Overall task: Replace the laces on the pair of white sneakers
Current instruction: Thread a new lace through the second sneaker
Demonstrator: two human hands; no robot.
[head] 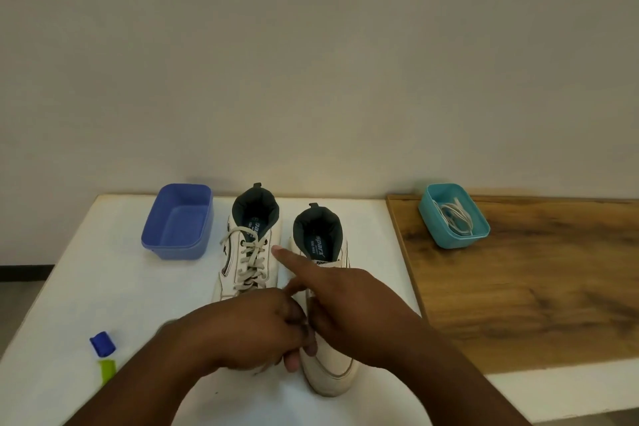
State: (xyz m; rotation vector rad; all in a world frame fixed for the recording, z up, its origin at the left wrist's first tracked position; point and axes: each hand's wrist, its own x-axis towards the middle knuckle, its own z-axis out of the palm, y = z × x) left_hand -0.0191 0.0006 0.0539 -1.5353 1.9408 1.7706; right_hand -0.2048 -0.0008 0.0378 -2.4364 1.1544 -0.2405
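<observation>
**Both hands meet over the right sneaker**

Two white sneakers stand side by side on the white counter (103,252), toes toward the person. The left sneaker (247,252) is laced. Over the right sneaker (325,367), the left hand (252,332) curls its grip, pinching at the vamp; what it pinches, I cannot tell. The right hand (345,301) points its forefinger, other fingers curled. Spare laces (454,216) sit in the teal tub (453,239); the blue tub (176,221) stands left.

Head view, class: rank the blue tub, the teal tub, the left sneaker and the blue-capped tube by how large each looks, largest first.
1. Left sneaker, though the hands hide its toe.
2. Blue tub.
3. Teal tub, which holds coiled white laces; it looks smaller than the blue tub, and both stand about equally far away.
4. Blue-capped tube, smallest despite lying nearest.
</observation>
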